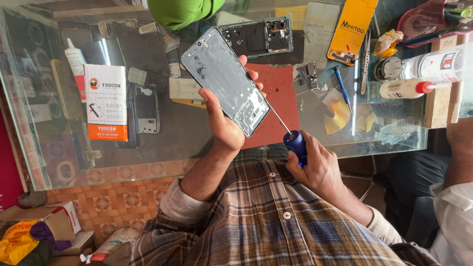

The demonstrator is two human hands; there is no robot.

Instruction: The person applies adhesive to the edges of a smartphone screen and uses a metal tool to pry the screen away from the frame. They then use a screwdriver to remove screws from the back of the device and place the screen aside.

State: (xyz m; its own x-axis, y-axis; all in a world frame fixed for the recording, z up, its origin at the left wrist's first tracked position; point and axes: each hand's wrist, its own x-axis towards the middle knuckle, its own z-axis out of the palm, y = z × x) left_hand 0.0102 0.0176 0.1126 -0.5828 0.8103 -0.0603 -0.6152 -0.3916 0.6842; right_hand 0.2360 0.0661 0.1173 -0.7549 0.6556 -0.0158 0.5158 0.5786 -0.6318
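The big glass table (148,143) fills most of the view, and many phone parts lie on it. A dark red mat (281,83) sits in the middle of the table. To the left of it lies a white and orange box (106,101), with a small white glue tube (75,58) beside it. At the far side lies an open phone body (258,37) with its insides showing, and next to that a yellow card pack (352,27). On the right stand a clear bottle (433,64) and a small bottle with a red tip (406,88). A second blue screwdriver (341,86) lies on the table near them.

The person holds a silver phone frame (224,79) up in the air, above the table and just in front of the red mat. The left hand (221,123) is closed around the lower end of the frame, thumb on one side and fingers on the other. The right hand (318,170) is closed tight around the blue handle of a screwdriver (295,143). Its thin metal tip reaches up to the bottom edge of the frame, near the small parts there.

It looks like the person is working on a tiny screw at the bottom of the frame. The tip seems to be at the screw, or very close to it. The next move needs a still left hand, so the frame does not tilt. It also needs the tip to sit straight in the screw head while the right hand turns the handle gently. The screw itself is too small to see.
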